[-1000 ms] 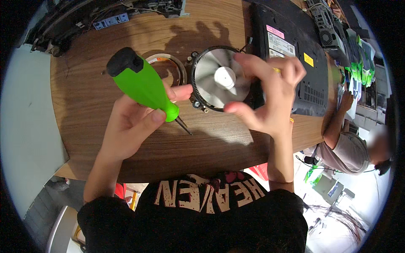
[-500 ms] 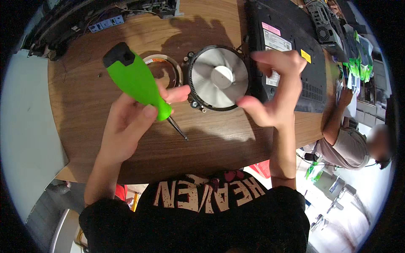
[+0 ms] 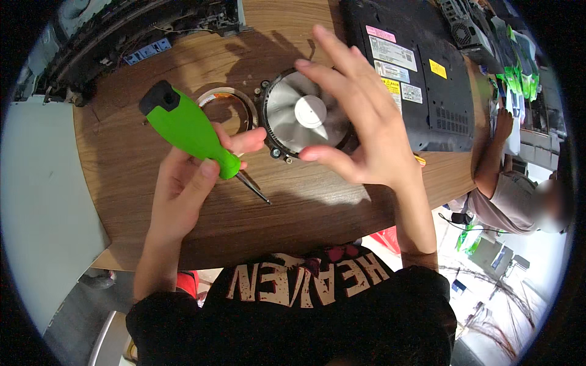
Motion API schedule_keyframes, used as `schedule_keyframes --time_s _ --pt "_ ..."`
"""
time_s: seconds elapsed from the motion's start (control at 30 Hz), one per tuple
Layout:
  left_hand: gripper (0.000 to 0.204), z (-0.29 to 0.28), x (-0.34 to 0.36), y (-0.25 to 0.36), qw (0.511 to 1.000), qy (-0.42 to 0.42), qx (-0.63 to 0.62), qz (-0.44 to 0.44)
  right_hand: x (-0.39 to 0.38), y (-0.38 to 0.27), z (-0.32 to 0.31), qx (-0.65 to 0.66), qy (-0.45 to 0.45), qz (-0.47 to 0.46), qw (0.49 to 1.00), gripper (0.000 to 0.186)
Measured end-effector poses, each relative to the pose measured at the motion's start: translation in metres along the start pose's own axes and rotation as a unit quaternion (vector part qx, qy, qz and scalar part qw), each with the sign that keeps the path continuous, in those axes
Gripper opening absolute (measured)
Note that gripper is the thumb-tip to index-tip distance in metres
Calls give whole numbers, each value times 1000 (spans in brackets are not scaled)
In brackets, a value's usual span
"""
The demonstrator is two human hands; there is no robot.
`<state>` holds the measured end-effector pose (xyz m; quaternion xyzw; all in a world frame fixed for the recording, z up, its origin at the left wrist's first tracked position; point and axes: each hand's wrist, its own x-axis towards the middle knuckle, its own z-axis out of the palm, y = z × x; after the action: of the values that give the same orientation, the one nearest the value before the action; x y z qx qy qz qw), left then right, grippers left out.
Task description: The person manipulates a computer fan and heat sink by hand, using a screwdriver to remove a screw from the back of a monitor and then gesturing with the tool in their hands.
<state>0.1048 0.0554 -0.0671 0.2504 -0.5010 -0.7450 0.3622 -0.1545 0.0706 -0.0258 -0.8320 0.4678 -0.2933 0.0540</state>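
My left hand [image 3: 186, 186] grips a green screwdriver [image 3: 192, 131] with a black cap, its metal shaft slanting down to the right. Behind that hand a roll of tape [image 3: 247, 104] lies on the table. Just right of the roll sits a round fan [image 3: 284, 110] with a black rim, pale hub, blurred blades and screw mounts. My right hand [image 3: 360, 128] is over the fan's right side, fingers spread and thumb toward its lower edge; I cannot tell whether it touches. A dark laptop [image 3: 442, 97] lies bottom up to the right, labels on it.
Dusty machinery [image 3: 85, 46] fills the back left. A computer chassis [image 3: 464, 30] and green items [image 3: 516, 73] are at the right. A co-worker's hand [image 3: 503, 122] rests at the table's right end. A pale panel [image 3: 49, 201] borders the wooden table [image 3: 134, 226] on the left.
My right hand has moved left over the fan, its curled fingers now stretched upward. The screwdriver in my left hand has shifted slightly down and left.
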Motion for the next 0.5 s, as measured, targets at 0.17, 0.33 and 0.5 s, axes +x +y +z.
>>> schedule_keyframes --time_s 0.17,0.33,0.5 --pt "32 -2 -1 -1 1000 -2 7 6 12 -12 6 -25 -67 -14 997 76" --pt "29 -1 -2 -6 1000 21 -15 9 24 -15 13 -34 -82 -51 995 74" --pt "27 -4 -2 -6 999 25 -25 9 26 -13 22 -30 -80 -60 995 75"
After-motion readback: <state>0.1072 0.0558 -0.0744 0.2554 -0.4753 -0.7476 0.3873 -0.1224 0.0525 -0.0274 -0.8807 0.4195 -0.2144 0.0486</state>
